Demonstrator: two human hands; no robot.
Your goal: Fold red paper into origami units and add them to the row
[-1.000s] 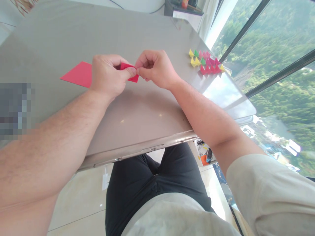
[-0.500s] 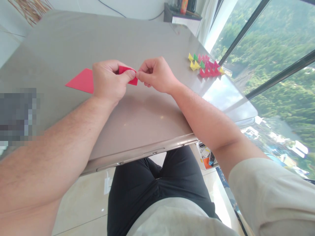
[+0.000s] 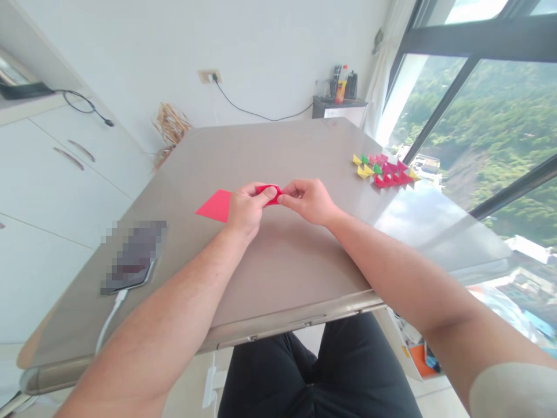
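Between my hands, above the middle of the table, is a small folded piece of red paper (image 3: 273, 196). My left hand (image 3: 246, 210) is closed on it, the thumb pressed flat along its near face. At the paper's right edge, the thumb and forefinger of my right hand (image 3: 310, 200) pinch it. Partly hidden behind my left hand, a flat sheet of red paper (image 3: 214, 205) lies on the table. Off to the right, near the window, stand several small folded paper boats (image 3: 391, 173) in red, pink, yellow and green.
The glossy grey-brown table (image 3: 278, 151) reaches toward the wall. At its left lies a blurred phone-like device (image 3: 136, 255) with a white cable (image 3: 108, 319). Bottles (image 3: 342, 86) stand on a small cabinet (image 3: 337, 107) behind. A large window (image 3: 487, 116) borders the right side.
My view has tilted up and turned left, so more wall, the cabinets and the whole device show. Both hands still hold the folded red paper.
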